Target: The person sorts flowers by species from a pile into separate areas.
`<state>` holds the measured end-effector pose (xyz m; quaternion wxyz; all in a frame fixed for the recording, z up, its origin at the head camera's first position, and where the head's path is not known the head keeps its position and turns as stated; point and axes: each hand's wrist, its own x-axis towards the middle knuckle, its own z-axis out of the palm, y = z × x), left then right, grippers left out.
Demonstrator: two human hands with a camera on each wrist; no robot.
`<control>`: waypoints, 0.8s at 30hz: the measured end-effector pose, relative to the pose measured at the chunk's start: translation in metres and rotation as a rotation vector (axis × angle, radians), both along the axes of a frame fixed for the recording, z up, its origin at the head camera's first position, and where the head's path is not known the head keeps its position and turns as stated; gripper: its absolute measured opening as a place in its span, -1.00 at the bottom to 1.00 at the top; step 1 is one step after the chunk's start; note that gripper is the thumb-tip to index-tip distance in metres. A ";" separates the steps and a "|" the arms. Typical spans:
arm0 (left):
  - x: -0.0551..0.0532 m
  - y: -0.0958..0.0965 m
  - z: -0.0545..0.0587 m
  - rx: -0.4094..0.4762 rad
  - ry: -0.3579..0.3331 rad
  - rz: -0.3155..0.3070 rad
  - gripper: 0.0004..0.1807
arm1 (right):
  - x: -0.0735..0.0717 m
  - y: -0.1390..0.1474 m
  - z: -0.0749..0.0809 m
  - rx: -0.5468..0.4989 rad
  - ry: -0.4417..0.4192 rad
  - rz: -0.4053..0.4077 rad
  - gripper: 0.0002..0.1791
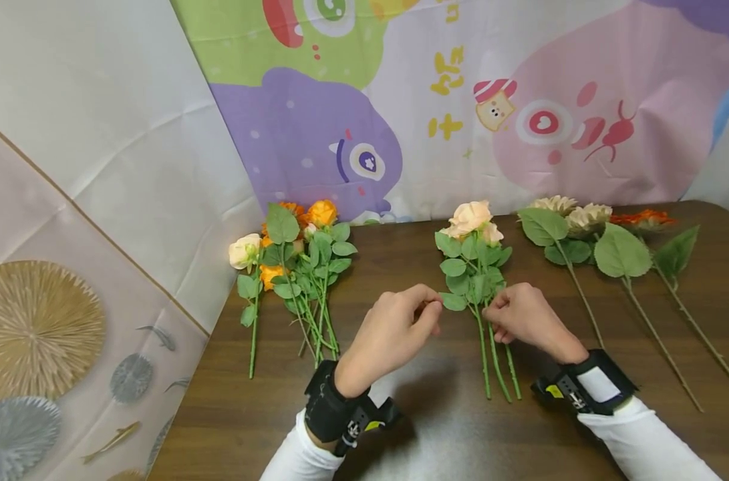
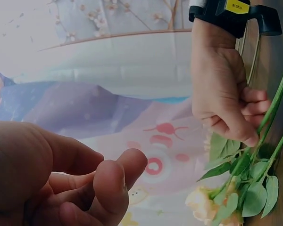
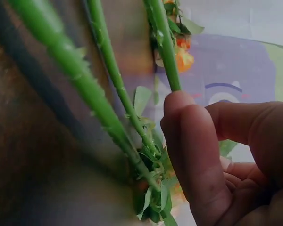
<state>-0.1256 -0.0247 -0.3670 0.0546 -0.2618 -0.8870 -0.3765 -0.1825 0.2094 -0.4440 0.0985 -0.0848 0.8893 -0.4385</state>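
My right hand (image 1: pixel 523 314) pinches a green stem of the peach roses (image 1: pixel 469 219) between thumb and fingers. In the right wrist view that rose stem (image 3: pixel 165 52) runs to the fingertips, and two more stems pass beside it. Leaves surround the blooms, which point to the back of the table. Just left of these roses, my left hand (image 1: pixel 394 331) hovers with loosely bent fingers and nothing between them; its thumb and fingers (image 2: pixel 115 181) show close up in the left wrist view.
At the left lie a bunch of orange roses (image 1: pixel 323 214) and a pale yellow rose (image 1: pixel 244 252). Several long-stemmed flowers with big leaves (image 1: pixel 623 252) lie at the right on the brown table (image 1: pixel 436 427). A cartoon-printed cloth (image 1: pixel 340 127) hangs behind.
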 end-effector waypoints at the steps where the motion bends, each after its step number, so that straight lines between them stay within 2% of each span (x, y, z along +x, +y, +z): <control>1: 0.000 0.000 0.000 -0.003 0.002 0.000 -0.83 | 0.000 0.000 -0.001 0.006 -0.009 0.003 -0.80; 11: -0.002 0.000 0.000 -0.067 0.034 0.029 -0.83 | 0.001 0.000 -0.005 0.076 -0.048 0.030 -0.71; 15: -0.010 -0.005 -0.003 -0.117 0.033 0.078 -0.81 | 0.001 0.000 -0.003 0.100 -0.059 0.035 -0.65; 19: -0.027 -0.018 -0.014 -0.188 0.006 0.194 -0.80 | 0.002 0.000 0.003 0.139 -0.053 0.046 -0.58; 24: -0.054 -0.051 -0.035 -0.361 -0.017 0.414 -0.71 | 0.004 0.001 0.013 0.179 -0.006 0.057 -0.55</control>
